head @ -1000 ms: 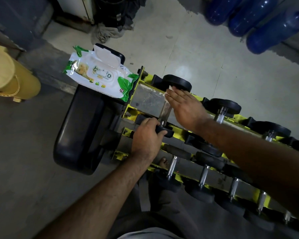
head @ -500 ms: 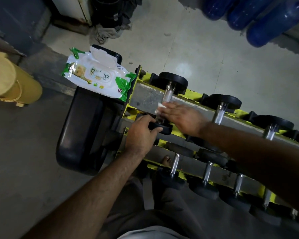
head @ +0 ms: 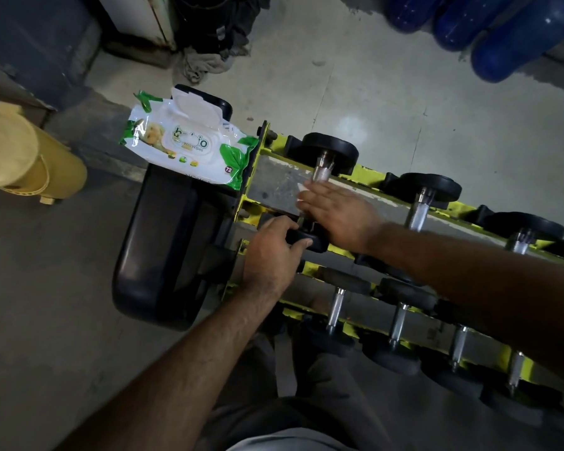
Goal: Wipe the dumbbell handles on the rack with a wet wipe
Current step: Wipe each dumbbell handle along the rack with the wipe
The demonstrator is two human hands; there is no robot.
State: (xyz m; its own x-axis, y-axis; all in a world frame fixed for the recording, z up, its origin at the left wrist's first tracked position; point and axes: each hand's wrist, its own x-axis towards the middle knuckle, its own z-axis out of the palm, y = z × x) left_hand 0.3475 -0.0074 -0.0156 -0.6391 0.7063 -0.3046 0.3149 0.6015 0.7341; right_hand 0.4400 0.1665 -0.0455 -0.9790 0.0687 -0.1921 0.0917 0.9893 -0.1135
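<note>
A yellow-green rack [head: 275, 180] holds several black dumbbells with chrome handles on two tiers. My left hand [head: 271, 255] grips the near black head [head: 306, 239] of the leftmost top-tier dumbbell. My right hand [head: 337, 214] is wrapped round that dumbbell's chrome handle [head: 322, 169] with a white wet wipe [head: 303, 187], whose corner pokes out past my fingers. The upper part of the handle shows bare above my hand. The far head [head: 331, 151] sits at the rack's back rail.
A white and green pack of wet wipes [head: 189, 146] with its lid flipped up lies on a black padded bench [head: 163, 249] left of the rack. A yellow bin [head: 20, 157] stands far left, blue water jugs [head: 502, 30] top right. My legs are below the rack.
My right hand with the wipe slid down the handle from the far head toward the near one. My left hand kept its hold on the near head.
</note>
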